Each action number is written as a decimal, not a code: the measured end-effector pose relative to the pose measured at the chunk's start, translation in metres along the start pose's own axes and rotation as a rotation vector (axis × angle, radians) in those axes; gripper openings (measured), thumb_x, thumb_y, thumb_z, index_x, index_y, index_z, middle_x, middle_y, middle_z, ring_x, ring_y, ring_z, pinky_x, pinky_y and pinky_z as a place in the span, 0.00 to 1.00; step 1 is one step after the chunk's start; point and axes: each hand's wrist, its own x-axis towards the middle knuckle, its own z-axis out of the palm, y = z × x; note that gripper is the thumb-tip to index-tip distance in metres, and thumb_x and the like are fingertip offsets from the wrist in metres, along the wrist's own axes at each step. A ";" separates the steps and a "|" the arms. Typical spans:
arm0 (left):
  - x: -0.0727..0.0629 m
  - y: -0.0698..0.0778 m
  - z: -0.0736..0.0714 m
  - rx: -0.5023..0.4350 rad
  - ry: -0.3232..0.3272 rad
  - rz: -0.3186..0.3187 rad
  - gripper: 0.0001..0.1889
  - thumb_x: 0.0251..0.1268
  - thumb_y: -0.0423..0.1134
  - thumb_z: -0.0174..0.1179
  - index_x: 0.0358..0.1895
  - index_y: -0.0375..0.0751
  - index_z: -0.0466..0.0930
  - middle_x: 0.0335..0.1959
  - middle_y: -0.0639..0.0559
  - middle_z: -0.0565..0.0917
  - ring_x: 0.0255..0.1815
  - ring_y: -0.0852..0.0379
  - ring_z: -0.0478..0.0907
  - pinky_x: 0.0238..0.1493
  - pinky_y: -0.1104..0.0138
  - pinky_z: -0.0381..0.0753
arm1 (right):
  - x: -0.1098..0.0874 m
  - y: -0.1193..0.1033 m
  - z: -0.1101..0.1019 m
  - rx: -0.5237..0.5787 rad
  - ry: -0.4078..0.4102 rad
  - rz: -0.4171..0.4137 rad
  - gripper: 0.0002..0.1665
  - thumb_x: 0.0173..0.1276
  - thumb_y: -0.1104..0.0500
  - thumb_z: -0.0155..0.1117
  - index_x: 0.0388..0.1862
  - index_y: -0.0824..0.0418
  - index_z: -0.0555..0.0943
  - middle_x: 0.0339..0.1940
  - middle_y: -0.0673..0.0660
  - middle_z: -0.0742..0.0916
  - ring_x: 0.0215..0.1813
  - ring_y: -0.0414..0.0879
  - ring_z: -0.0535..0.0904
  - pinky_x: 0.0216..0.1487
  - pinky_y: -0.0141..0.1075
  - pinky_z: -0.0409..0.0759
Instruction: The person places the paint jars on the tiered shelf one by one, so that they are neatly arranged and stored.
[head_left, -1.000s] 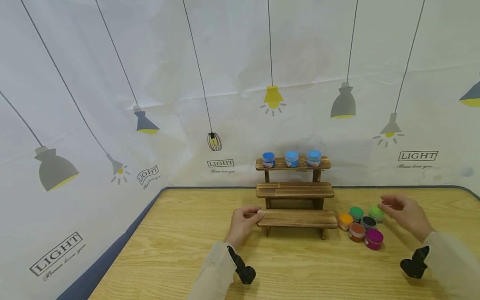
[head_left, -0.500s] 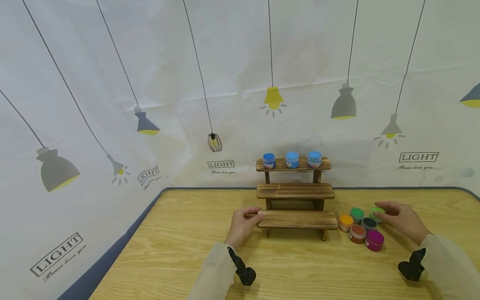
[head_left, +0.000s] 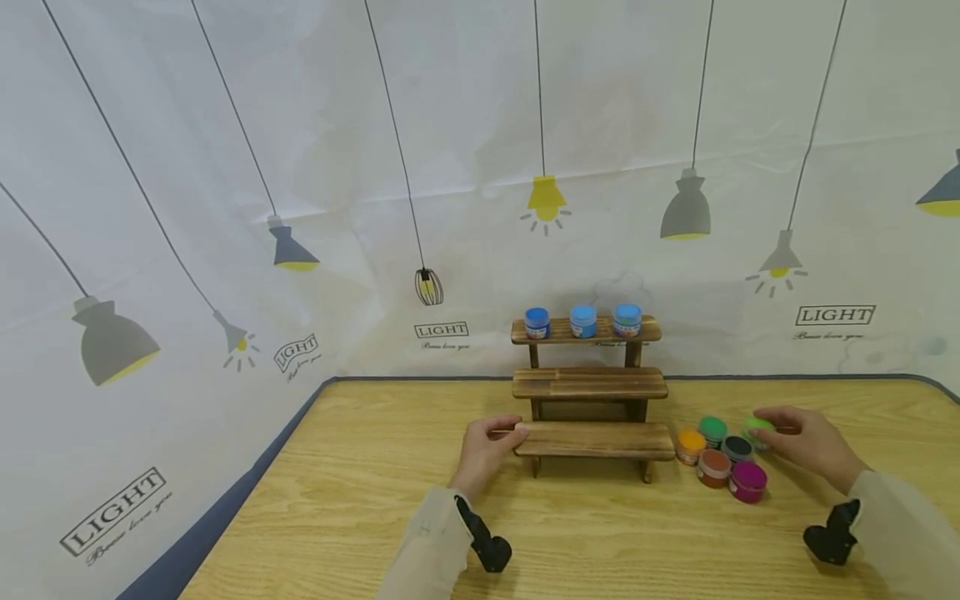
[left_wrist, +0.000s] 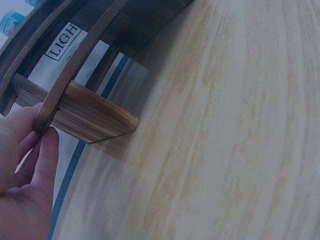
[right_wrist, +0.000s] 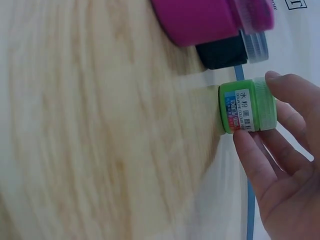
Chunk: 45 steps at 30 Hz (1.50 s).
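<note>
My left hand (head_left: pixel 486 450) pinches the left end of the lowest tier of a three-tier wooden display stand (head_left: pixel 596 437). In the left wrist view, thumb and fingers (left_wrist: pixel 47 155) lie on either side of that board's end. With my right hand (head_left: pixel 813 446) I grip a light green gouache paint jar (right_wrist: pixel 245 106) by its sides and lid; its base seems to stand on the table. Left of it cluster more paint jars: green (head_left: pixel 712 430), orange (head_left: pixel 691 446), black (head_left: pixel 738 449), brown (head_left: pixel 714 467) and magenta (head_left: pixel 747 482).
Three blue paint jars (head_left: pixel 583 322) stand spaced along the stand's top tier. The wooden table (head_left: pixel 360 500) ends at a dark blue edge, with a lamp-printed white backdrop (head_left: pixel 480 208) behind it. The jar cluster sits close to the stand's right end.
My right hand has come in from the right and closed round the light green jar, which has shifted slightly right, away from the other jars. My left hand has stayed on the stand.
</note>
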 end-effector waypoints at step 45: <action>0.000 -0.002 0.001 -0.003 0.008 -0.004 0.15 0.55 0.40 0.61 0.45 0.36 0.80 0.41 0.47 0.79 0.38 0.54 0.77 0.36 0.63 0.77 | -0.023 -0.025 -0.026 -0.060 -0.057 -0.056 0.32 0.62 0.55 0.59 0.56 0.78 0.65 0.46 0.72 0.77 0.41 0.48 0.78 0.35 0.44 0.77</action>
